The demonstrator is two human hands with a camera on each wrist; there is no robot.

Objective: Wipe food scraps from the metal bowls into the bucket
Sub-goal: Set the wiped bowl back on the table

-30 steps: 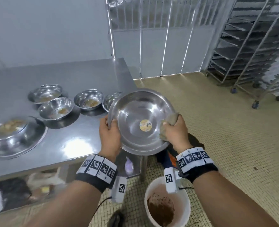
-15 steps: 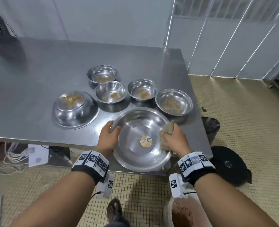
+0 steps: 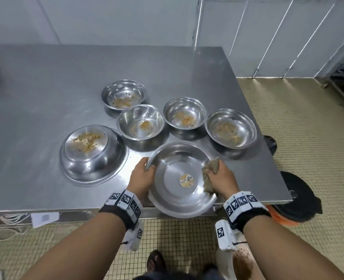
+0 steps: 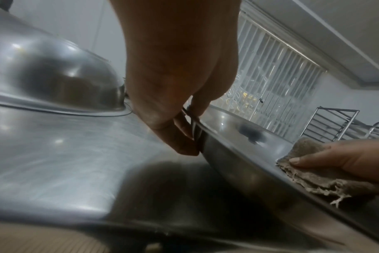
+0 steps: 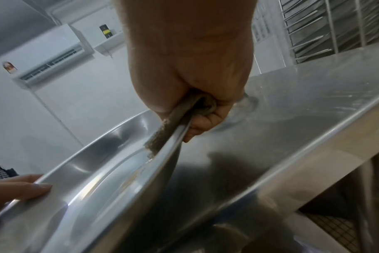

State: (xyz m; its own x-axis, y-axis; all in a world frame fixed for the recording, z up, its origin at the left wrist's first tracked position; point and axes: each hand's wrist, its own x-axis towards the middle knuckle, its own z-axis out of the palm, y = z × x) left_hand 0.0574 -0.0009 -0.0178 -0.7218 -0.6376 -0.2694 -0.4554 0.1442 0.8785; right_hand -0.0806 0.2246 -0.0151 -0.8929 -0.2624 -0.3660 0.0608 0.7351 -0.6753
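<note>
A large, wiped-looking metal bowl (image 3: pixel 182 178) with a round sticker at its bottom sits low at the steel table's front edge (image 3: pixel 66 207), overhanging it. My left hand (image 3: pixel 143 178) pinches its left rim, thumb inside. My right hand (image 3: pixel 219 178) clamps a brown cloth (image 3: pixel 211 168) against the right rim. In the left wrist view the fingers (image 4: pixel 180 137) curl round the rim beside the cloth (image 4: pixel 309 172). The right wrist view has the cloth (image 5: pixel 162 133) squeezed on the bowl (image 5: pixel 97 179). A white bucket (image 3: pixel 239 265) with brown scraps stands on the floor under my right forearm.
Several smaller bowls with scraps (image 3: pixel 140 122) (image 3: pixel 184 113) (image 3: pixel 230 128) (image 3: pixel 123 93) stand behind the held one. An upturned big bowl (image 3: pixel 92 152) with scraps on its base lies at left. A black round object (image 3: pixel 300 197) is on the floor right of the table.
The bowl came down from being held tilted above the bucket to the table's front edge. Both hands kept their hold, and my view swung left over the table.
</note>
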